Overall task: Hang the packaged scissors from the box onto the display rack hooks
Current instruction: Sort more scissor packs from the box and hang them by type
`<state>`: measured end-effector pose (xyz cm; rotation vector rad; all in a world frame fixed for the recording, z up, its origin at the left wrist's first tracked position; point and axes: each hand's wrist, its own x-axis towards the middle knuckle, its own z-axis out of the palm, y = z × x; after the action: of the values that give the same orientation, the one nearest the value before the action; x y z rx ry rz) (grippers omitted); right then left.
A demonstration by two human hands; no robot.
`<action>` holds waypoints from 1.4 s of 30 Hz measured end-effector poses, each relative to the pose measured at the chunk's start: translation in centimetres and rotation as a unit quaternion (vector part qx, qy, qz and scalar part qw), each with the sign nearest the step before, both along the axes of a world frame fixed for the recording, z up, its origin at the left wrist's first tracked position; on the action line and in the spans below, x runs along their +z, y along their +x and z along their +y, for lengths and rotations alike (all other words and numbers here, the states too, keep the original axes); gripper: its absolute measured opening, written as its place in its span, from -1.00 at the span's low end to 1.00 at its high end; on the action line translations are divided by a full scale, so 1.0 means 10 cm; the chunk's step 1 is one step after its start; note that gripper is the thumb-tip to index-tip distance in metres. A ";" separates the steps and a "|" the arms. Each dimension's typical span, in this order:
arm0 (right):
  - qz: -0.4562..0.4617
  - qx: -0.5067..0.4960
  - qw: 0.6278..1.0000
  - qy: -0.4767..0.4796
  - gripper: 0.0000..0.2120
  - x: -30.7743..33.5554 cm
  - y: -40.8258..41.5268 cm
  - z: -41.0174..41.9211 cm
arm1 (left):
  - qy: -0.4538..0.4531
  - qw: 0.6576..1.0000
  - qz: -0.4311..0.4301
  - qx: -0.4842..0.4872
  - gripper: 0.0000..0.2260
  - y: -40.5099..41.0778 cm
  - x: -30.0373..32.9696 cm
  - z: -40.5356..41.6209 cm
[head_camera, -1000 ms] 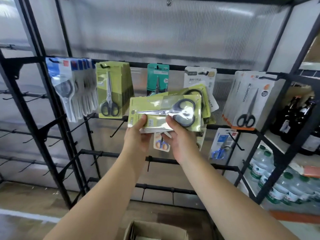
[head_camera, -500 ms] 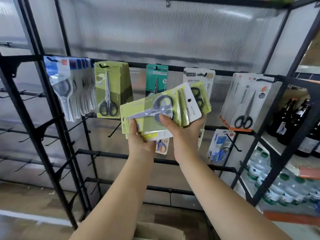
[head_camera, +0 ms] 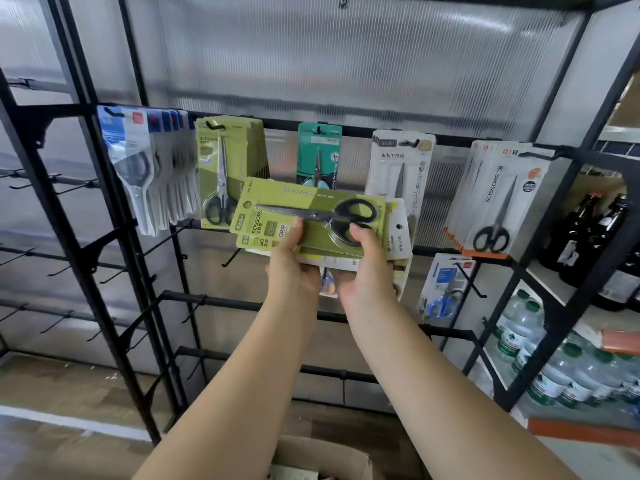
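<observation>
Both my hands hold a stack of green packaged scissors (head_camera: 308, 216) flat and sideways in front of the black display rack (head_camera: 381, 135). My left hand (head_camera: 292, 268) grips the stack's lower left, thumb on the top card. My right hand (head_camera: 363, 271) grips its lower right, thumb by the black handles. A white-backed pack (head_camera: 398, 233) sticks out behind the stack. On the top rail hang blue-white packs (head_camera: 138, 168), green packs (head_camera: 225, 174), a teal pack (head_camera: 318, 150), a white pack (head_camera: 401, 164) and white-orange packs (head_camera: 498, 199). The cardboard box (head_camera: 322, 462) sits at the bottom edge.
Bare black hooks (head_camera: 230, 259) jut from the lower rails and from the left rack section (head_camera: 52, 188). A small blue scissors pack (head_camera: 443, 289) hangs lower right. Dark bottles (head_camera: 588, 237) and water bottles (head_camera: 554, 368) fill the right shelves.
The stack has swung from tilted up to the right to nearly level and shifted slightly right. Both hands kept their grip throughout.
</observation>
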<state>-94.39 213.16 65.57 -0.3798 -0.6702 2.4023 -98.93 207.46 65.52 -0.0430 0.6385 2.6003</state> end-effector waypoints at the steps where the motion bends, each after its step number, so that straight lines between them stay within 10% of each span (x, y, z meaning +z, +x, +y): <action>1: -0.009 0.004 1.000 0.001 -0.52 0.00 -0.01 -0.03 | 0.002 1.000 0.001 -0.012 -0.69 0.03 0.00 0.01; 13: -0.119 -0.025 0.968 0.221 -0.21 -0.26 0.26 0.40 | -0.126 0.990 0.069 0.012 -0.58 -0.32 -0.03 -0.37; 19: -0.197 0.142 0.833 0.497 -0.40 -0.31 0.29 0.23 | -0.286 0.942 0.176 -0.025 -0.69 -0.31 -0.13 -0.44; 24: -0.117 0.078 0.873 0.467 -0.68 -0.47 0.27 0.12 | -0.264 0.949 0.170 -0.038 -0.32 -0.26 -0.24 -0.44; 42: -0.047 0.110 0.943 0.309 -0.62 -0.47 0.09 0.04 | -0.222 0.967 0.111 -0.057 -0.47 -0.15 -0.51 -0.67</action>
<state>-93.45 213.58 60.87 -0.1553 -1.5200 2.2246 -100.39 200.76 60.42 0.1416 1.2553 2.3220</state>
